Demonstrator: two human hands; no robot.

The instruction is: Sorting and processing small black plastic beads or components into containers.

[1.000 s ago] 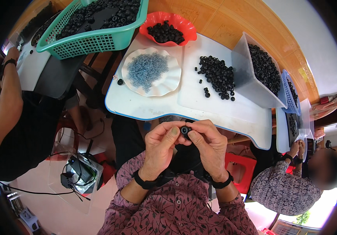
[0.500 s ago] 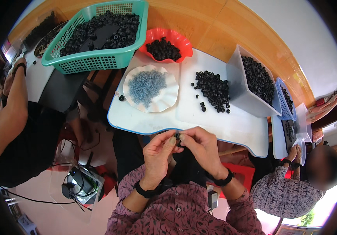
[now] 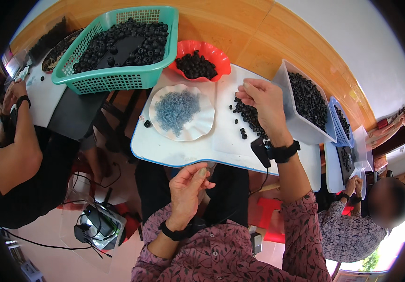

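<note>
My left hand (image 3: 187, 193) is at the table's front edge, thumb and fingers pinched together; whatever they may hold is too small to make out. My right hand (image 3: 263, 101) is raised over the loose pile of small black parts (image 3: 248, 116), fingers curled together, and I cannot make out anything in them. Left of that pile, a white scalloped plate (image 3: 205, 123) carries a heap of small clear bluish rings (image 3: 176, 110). Behind the plate, a red wavy-rimmed bowl (image 3: 224, 66) contains more small black parts.
A green basket (image 3: 113, 83) of black parts stands at the back left. On the right are a translucent bin (image 3: 301, 124) and a blue basket (image 3: 341, 136), both with black parts. People work at either side. The white table (image 3: 165, 152) has a blue edge.
My hands have come apart from holding a small black part together. The right one has gone up and right over the table; the left has stayed near the front edge.
</note>
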